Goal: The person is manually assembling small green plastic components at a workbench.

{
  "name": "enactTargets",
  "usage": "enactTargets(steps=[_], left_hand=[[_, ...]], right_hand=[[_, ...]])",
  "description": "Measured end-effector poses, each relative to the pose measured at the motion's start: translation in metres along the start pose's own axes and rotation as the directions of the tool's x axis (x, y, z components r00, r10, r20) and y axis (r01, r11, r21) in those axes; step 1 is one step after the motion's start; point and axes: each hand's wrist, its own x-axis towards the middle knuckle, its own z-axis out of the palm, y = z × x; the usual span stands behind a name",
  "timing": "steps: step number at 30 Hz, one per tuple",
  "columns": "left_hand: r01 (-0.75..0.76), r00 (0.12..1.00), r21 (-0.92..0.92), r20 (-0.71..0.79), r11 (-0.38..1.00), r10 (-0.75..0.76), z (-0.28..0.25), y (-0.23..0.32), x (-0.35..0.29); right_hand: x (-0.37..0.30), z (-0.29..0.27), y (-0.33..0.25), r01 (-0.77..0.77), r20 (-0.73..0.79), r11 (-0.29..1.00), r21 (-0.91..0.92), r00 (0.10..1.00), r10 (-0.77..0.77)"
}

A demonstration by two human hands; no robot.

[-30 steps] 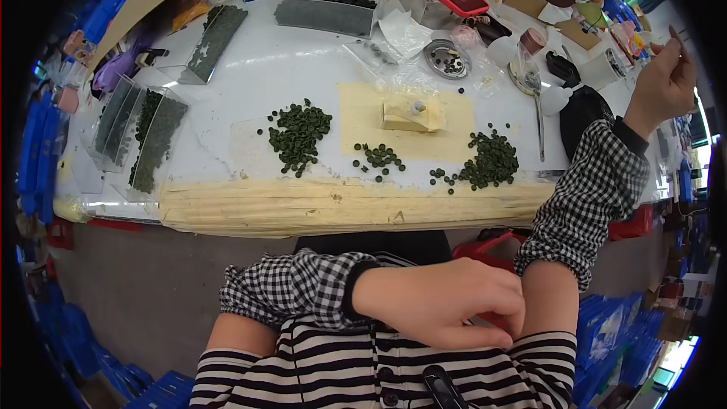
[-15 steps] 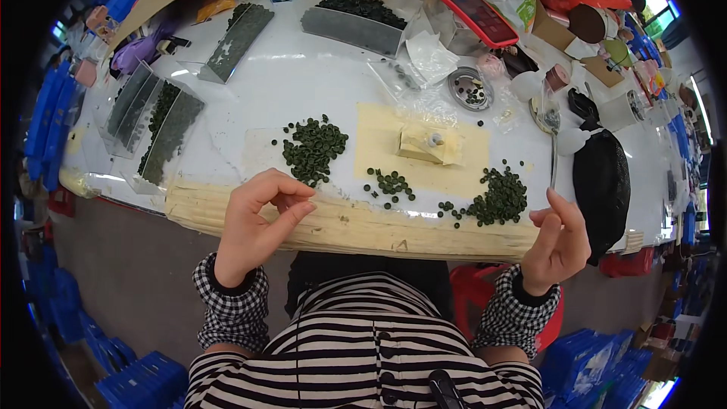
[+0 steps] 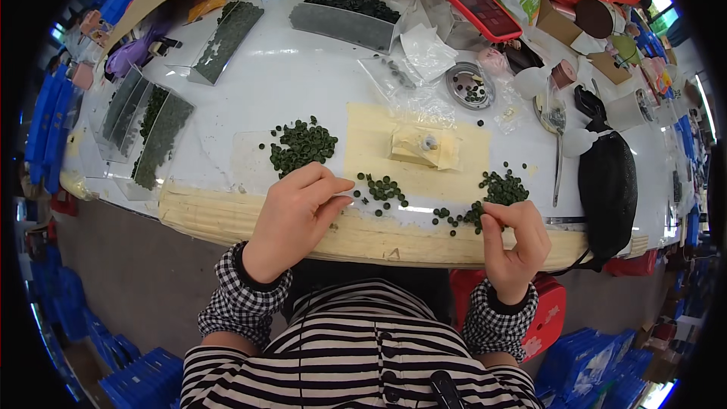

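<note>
"Where are the hands?"
"Both are over the worktop's near edge. The left hand (image 3: 291, 220) has come across to the right since half a second ago, when it was below the left pile (image 3: 303, 144). Its forefinger and thumb now point at the middle cluster (image 3: 385, 189) of small dark green discs."

"Pinching anything?"
"No, those two tips are spread, with a gap between them."

"And the right hand (image 3: 521, 238)?"
"It was beside the right pile (image 3: 506, 188) half a second ago, to its right; a second ago that arm stretched toward the worktop's right edge. Now its fingertips are at the near side of that pile, toward the near right corner. The tips are close together, but I can't tell whether a disc is between them."

"Where are the discs lying?"
"In three groups along the near edge, just beyond the cream strip (image 3: 363, 231): one left of its middle, a small one about the middle, one to the right."

"Has the cream block (image 3: 415, 145) moved?"
"No, it's on the yellow sheet (image 3: 367, 132) as before, farther from the near edge than the middle cluster."
</note>
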Motion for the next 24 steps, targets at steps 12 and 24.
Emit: enactTargets(steps=[12,24], left_hand=[[0.078,0.995,-0.021,-0.061,0.997,-0.079,-0.003,-0.004,-0.008],[-0.059,0.99,0.14,-0.116,0.988,0.075,0.008,0.0,0.013]], right_hand=[[-0.004,0.019,0.002,0.21,0.337,0.965,-0.158,0.93,-0.147],[-0.003,0.024,-0.002,0.219,0.386,0.971,-0.094,0.907,-0.167]])
